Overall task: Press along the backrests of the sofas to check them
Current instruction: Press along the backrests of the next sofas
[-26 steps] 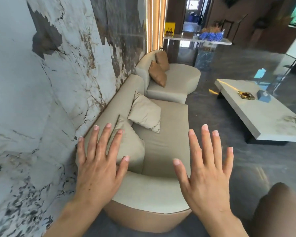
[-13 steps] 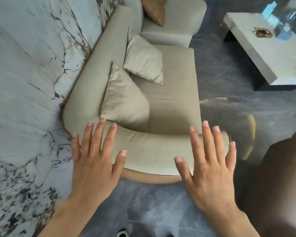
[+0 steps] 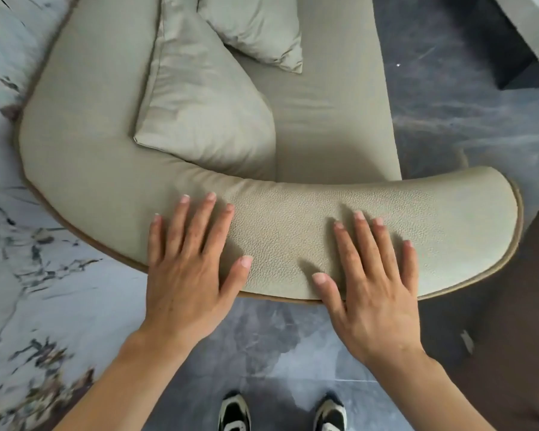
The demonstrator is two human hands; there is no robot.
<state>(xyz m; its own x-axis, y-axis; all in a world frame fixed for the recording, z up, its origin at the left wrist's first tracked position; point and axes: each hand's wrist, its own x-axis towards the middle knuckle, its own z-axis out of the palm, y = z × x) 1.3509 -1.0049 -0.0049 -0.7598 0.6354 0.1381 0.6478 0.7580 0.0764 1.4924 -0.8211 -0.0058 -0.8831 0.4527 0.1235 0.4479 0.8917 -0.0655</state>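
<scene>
Beige pebbled leather covers the curved padded backrest [image 3: 293, 241] of the pale green-beige sofa [image 3: 330, 119], which sweeps from the upper left of the frame, down across the middle, to a rounded end at the right, edged with tan piping. Your left hand [image 3: 187, 275] lies flat on the backrest at lower centre, fingers straight and spread, holding nothing. Your right hand [image 3: 374, 293] lies flat just right of it, fingers likewise spread, the two hands apart. Behind the backrest two matching square fabric cushions [image 3: 206, 110] lean on the seat at top centre. White marble wall with dark veins [image 3: 28, 290] fills the left side. Your black-and-white shoes [image 3: 234, 412] stand on the grey stone floor [image 3: 262, 343] at the bottom.
</scene>
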